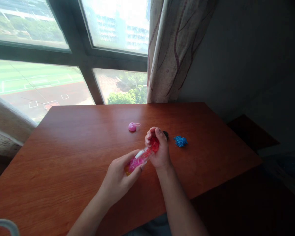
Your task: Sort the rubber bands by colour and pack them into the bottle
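My left hand (119,177) grips the lower end of a clear tube (139,160) filled with pink and orange rubber bands, held tilted above the wooden table (71,154). At the tube's upper end my right hand (157,147) is cupped, fingers curled around a bunch of red bands (154,144). A small pile of blue bands (180,141) lies just right of that hand. A dark clump (166,133) peeks out behind its fingers. Farther back sits a pink round cap (132,127) with a loop.
A large window (64,55) runs behind the table, and a patterned curtain (174,49) hangs at the back right. A dark lower surface (253,131) stands to the right of the table. A pale curved object (5,224) shows at the bottom left corner.
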